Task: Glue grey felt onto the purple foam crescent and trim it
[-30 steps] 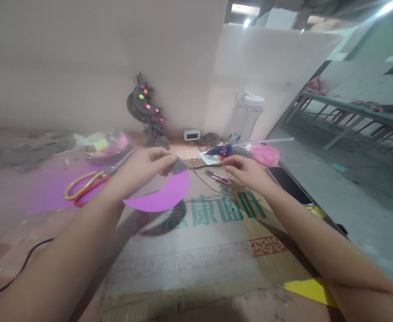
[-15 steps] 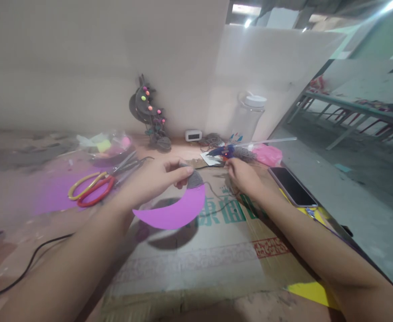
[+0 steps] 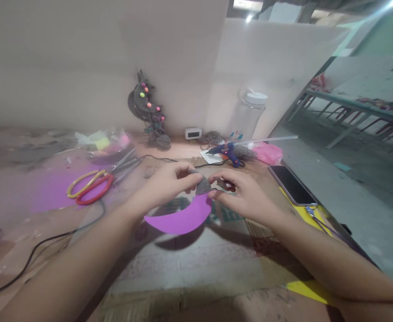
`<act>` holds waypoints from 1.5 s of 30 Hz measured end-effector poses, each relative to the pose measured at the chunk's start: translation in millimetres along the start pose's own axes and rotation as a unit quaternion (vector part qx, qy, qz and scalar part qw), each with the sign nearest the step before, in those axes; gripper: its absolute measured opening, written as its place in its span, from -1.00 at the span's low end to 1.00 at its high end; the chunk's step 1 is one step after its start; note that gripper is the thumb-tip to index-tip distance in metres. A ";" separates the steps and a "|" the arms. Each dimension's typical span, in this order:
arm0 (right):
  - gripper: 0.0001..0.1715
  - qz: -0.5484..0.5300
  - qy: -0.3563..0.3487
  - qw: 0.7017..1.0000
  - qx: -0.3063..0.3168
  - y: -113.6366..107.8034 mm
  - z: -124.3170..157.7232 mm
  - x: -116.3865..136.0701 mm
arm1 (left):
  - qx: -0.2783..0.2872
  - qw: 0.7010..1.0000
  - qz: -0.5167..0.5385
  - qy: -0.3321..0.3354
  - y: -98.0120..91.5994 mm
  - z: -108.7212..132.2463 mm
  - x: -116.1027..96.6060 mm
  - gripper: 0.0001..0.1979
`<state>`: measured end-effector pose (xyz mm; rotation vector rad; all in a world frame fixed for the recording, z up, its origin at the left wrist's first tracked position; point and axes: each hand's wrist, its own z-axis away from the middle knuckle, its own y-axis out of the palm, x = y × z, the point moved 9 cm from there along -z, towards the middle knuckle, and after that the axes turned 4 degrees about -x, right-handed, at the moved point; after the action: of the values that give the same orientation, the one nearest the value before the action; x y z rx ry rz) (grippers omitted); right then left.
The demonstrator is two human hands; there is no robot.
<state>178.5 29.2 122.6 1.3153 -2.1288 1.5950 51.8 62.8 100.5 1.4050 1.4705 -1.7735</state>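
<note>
A purple crescent-shaped cutout (image 3: 183, 219) hangs above the cardboard, its upper tip wrapped in grey yarn (image 3: 202, 185). My left hand (image 3: 179, 179) is closed on that wrapped tip, thumb on the near side. At the right edge of the wrapping, my right hand (image 3: 235, 190) pinches with thumb and forefinger around the grey yarn strand. Just behind the right hand, a blue hot glue gun (image 3: 226, 151) rests beside a small white card (image 3: 211, 156), a clear glue stick (image 3: 270, 139) reaching out from its back.
Scissors (image 3: 95, 184) with red and yellow handles lie left. Behind stand a decorated grey crescent ornament (image 3: 148, 107), a small digital clock (image 3: 193, 133) and a clear water bottle (image 3: 250, 116). A phone (image 3: 293, 184) lies near the right edge. A black cord (image 3: 32, 255) crosses the left side.
My right hand has moved from beside the glue gun to the wrapped tip. The left hand and purple crescent have shifted slightly right and down. The glue gun now shows fully.
</note>
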 end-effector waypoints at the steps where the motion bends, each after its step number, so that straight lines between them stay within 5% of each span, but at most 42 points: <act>1: -0.83 -0.014 0.016 1.000 0.012 3.6 -1.3 -5.8 | -0.002 1.000 0.000 -0.006 0.5 -0.1 0.3 -0.75; 7: -0.80 -0.048 0.073 0.993 0.081 11.5 -5.0 -22.4 | -0.022 1.000 -0.007 -0.008 -2.6 -1.8 -0.1 -0.73; 17: -0.79 -0.032 0.055 0.998 0.019 0.8 -5.6 -18.8 | 0.036 0.999 0.022 -0.006 1.2 -0.5 0.2 -0.73; 26: -0.76 -0.042 0.072 0.996 0.033 2.3 -4.9 -20.8 | 0.049 0.998 0.039 -0.018 1.5 -0.5 4.4 -0.71; 32: -0.57 0.033 -0.079 0.995 -0.054 -31.9 -4.0 -9.8 | 0.013 1.000 0.010 -0.005 -11.6 1.7 -1.2 -0.70; 37: -0.56 0.270 -0.293 0.912 -0.097 -38.3 14.3 18.0 | 0.011 1.000 -0.010 -0.006 -15.5 2.1 -1.3 -0.69; 45: -0.57 0.330 -0.339 0.875 -0.100 -25.7 21.0 25.8 | 0.016 1.000 -0.013 0.002 -13.6 0.7 -1.2 -0.69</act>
<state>189.1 -3.3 147.1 1.2706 -3.3551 1.0846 40.8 66.5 107.7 1.4124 1.4748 -1.8180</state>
